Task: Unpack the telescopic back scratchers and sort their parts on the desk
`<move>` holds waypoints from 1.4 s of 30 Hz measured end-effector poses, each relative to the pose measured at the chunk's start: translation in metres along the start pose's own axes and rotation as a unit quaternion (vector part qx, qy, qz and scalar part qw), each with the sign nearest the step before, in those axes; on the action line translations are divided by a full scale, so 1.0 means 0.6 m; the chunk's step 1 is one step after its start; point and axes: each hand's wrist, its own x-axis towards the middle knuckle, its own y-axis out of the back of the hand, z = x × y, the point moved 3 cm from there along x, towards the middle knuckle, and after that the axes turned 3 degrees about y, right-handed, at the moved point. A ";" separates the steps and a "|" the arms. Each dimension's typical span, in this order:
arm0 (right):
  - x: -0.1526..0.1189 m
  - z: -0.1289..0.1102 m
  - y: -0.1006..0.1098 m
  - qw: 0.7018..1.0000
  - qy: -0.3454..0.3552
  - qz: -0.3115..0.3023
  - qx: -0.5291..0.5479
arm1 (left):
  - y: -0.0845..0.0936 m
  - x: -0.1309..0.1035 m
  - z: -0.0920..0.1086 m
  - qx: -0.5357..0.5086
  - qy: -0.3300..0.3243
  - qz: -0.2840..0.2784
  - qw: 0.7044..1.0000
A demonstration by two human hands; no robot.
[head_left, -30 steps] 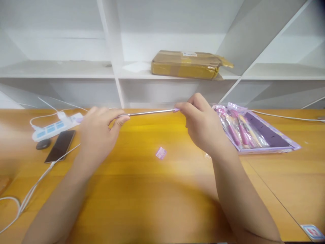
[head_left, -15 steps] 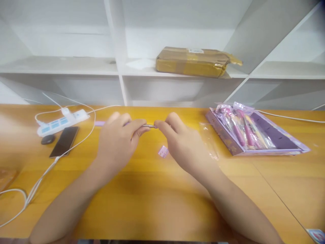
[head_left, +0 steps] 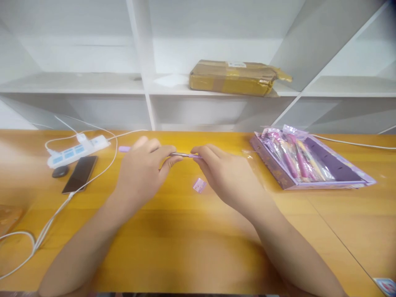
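A slim, pen-like purple stick with a ringed silver metal section (head_left: 183, 154) spans the gap between my hands. My left hand (head_left: 142, 169) is closed around its left part, and the purple end (head_left: 124, 149) sticks out past the knuckles. My right hand (head_left: 227, 175) pinches the thin purple piece (head_left: 194, 156) at the other end, mostly covered by the fingers. Whether that piece is joined to the metal I cannot tell. On the table below lies a small purple printed card (head_left: 199, 185), close to my right hand.
At right stands an open purple box (head_left: 324, 186) with pink wrapped items, clear plastic (head_left: 249, 154) beside it. To the left are a white power strip (head_left: 72, 152), black phone (head_left: 79, 174), dark mouse-like object (head_left: 60, 171) and white cables (head_left: 46, 222). A taped carton (head_left: 232, 78) sits on the shelf.
A purple piece now shows between the metal section and my right fingers, which have shifted slightly right. More of the purple end shows left of my left hand.
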 end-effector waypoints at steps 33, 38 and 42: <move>-0.061 0.400 0.042 0.953 -0.101 0.257 -0.124 | 0.107 -0.003 -0.311 0.085 0.114 0.162 0.976; -0.061 0.407 0.061 0.939 -0.168 0.272 -0.123 | 0.092 0.011 -0.279 0.089 0.113 0.152 0.978; -0.078 0.426 0.073 0.920 -0.210 0.308 -0.124 | 0.091 0.019 -0.260 0.102 0.090 0.158 0.978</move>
